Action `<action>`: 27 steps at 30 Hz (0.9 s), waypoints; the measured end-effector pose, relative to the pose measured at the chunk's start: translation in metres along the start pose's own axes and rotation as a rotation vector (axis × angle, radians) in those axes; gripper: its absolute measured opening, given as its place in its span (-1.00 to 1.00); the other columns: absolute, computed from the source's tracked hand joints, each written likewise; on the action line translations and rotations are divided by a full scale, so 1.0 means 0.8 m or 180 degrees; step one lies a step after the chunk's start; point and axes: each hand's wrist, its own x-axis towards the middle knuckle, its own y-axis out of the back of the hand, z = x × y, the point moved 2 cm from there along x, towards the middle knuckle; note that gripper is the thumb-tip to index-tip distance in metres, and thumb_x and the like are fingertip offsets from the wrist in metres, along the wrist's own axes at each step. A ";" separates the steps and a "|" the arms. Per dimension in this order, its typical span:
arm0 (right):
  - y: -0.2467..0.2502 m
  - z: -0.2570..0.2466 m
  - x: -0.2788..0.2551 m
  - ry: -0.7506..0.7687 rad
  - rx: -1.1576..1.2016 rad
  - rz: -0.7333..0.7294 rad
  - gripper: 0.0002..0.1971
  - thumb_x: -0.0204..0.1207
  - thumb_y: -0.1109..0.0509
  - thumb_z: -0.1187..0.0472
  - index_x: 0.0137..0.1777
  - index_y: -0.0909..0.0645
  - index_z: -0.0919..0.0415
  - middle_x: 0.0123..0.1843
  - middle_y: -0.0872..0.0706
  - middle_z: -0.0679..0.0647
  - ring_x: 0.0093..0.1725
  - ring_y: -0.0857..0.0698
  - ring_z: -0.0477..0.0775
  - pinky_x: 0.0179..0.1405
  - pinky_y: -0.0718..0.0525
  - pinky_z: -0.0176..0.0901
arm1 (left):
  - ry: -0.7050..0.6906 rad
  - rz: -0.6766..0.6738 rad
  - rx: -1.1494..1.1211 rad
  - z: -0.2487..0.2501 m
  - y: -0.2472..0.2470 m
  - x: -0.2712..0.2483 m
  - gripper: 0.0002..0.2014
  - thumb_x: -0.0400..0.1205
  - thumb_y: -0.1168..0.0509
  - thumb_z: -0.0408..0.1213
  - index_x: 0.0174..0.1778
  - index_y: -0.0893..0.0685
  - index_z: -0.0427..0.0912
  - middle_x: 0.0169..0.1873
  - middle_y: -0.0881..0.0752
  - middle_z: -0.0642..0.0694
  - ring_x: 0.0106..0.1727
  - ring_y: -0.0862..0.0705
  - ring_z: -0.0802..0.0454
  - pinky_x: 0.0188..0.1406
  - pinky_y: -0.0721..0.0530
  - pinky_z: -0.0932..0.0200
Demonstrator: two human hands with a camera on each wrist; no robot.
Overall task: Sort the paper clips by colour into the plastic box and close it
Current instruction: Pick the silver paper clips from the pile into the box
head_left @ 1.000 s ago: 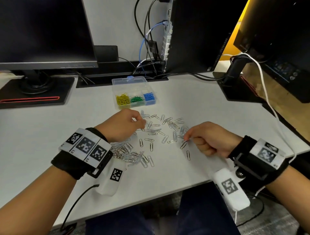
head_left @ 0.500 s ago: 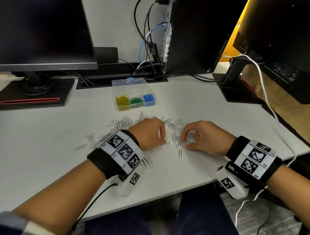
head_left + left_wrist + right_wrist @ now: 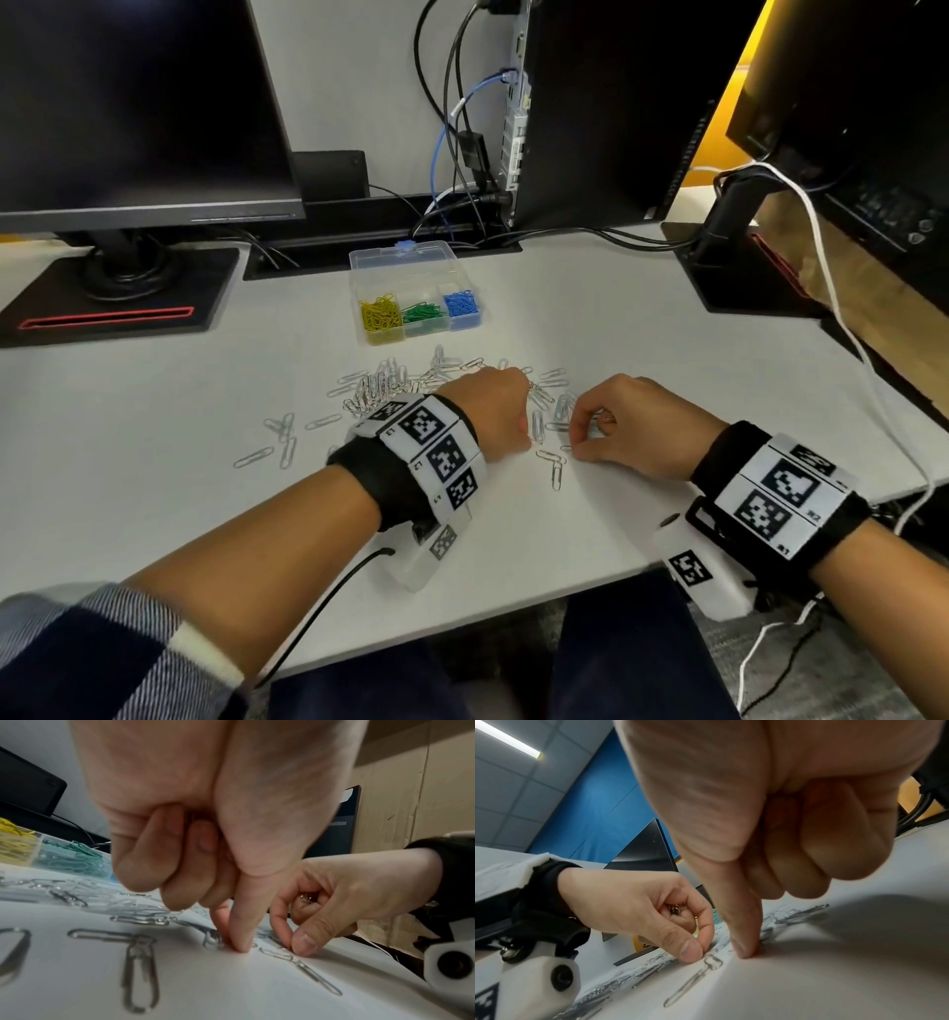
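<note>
The clear plastic box (image 3: 362, 285) stands open at the back of the desk, with yellow (image 3: 381, 317), green (image 3: 422, 312) and blue clips (image 3: 461, 303) in separate compartments. Silver paper clips (image 3: 380, 386) lie scattered in front of it. My left hand (image 3: 524, 437) has its fingers curled round a few silver clips (image 3: 677, 908), while its thumb and forefinger pinch down at a clip on the desk (image 3: 213, 940). Close beside it, my right hand (image 3: 572, 447) also keeps silver clips (image 3: 306, 898) in its palm and pinches at a clip (image 3: 279, 955) on the desk.
A monitor on its black stand (image 3: 118, 303) is at the back left, and a computer case (image 3: 616, 113) with cables at the back centre. Another monitor stand (image 3: 729, 267) and a white cable (image 3: 842, 329) are on the right. The desk's front edge (image 3: 513, 601) runs just behind my wrists.
My left hand has moved right and nearer across the silver clips until it is next to the right hand. The right hand has stayed over nearly the same spot, still pinching.
</note>
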 end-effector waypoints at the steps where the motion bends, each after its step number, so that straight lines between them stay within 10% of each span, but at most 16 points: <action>1: 0.000 0.000 0.000 -0.0009 -0.0021 -0.0026 -0.94 0.43 -0.52 0.16 -0.24 -0.73 0.00 -0.39 -0.58 -0.17 -0.41 -0.54 -0.34 -0.39 -0.44 -0.49 | -0.0008 -0.0047 0.0008 0.000 0.000 0.000 -0.87 0.57 -0.37 -0.17 -0.08 -0.61 -0.13 -0.04 -0.71 -0.11 0.01 -0.70 -0.10 0.06 -0.72 -0.06; 5: 0.002 -0.002 -0.001 -0.0020 0.0040 -0.0133 -0.90 0.50 -0.42 0.13 -0.24 -0.68 0.06 -0.39 -0.65 -0.12 -0.43 -0.56 -0.26 -0.37 -0.45 -0.45 | -0.0036 -0.0145 -0.0066 -0.005 0.002 -0.004 -0.90 0.61 -0.29 -0.23 -0.18 -0.58 -0.15 -0.16 -0.70 -0.11 -0.08 -0.70 -0.07 -0.04 -0.72 0.05; 9: 0.009 -0.004 -0.001 -0.0496 0.2345 -0.0359 -0.68 0.59 -0.16 0.24 -0.43 -0.29 0.09 -0.51 -0.25 0.00 -0.61 -0.19 -0.07 -0.66 -0.17 -0.29 | 0.0018 -0.0227 -0.0847 -0.015 0.018 -0.020 -0.83 0.70 -0.16 -0.23 -0.16 -0.56 -0.16 -0.27 -0.53 -0.15 -0.29 -0.51 -0.03 -0.42 -0.48 0.24; 15: 0.015 0.002 -0.001 -0.0362 0.5981 -0.1939 -0.91 0.40 -0.14 0.18 -0.30 -0.30 0.11 -0.47 -0.18 -0.04 -0.54 -0.14 -0.07 -0.61 -0.12 -0.22 | 0.0142 -0.0702 -0.4937 -0.033 0.040 -0.060 -0.83 0.51 0.05 -0.31 -0.41 -0.23 -0.06 -0.61 -0.16 0.06 -0.64 -0.06 0.17 -0.65 0.05 0.35; 22: 0.001 0.007 -0.001 -0.0777 0.5881 -0.1682 -0.75 0.64 -0.06 0.21 -0.27 -0.43 0.17 -0.48 -0.31 -0.03 -0.56 -0.21 -0.12 -0.71 -0.30 -0.30 | -0.0073 -0.0507 -0.6034 -0.056 0.046 -0.075 -0.86 0.48 0.01 -0.28 -0.41 -0.32 -0.11 -0.61 -0.24 0.05 -0.62 -0.03 0.17 -0.70 0.00 0.32; 27: 0.005 -0.007 -0.003 -0.0898 0.4027 -0.0845 -0.80 0.64 -0.11 0.33 -0.07 -0.58 0.26 -0.45 -0.24 -0.02 -0.58 -0.14 -0.14 -0.69 -0.07 -0.35 | 0.0199 -0.0328 -0.6099 -0.060 0.046 -0.072 -0.70 0.69 -0.07 -0.17 -0.39 -0.37 -0.06 -0.67 -0.26 0.09 -0.67 -0.04 0.20 -0.74 -0.03 0.35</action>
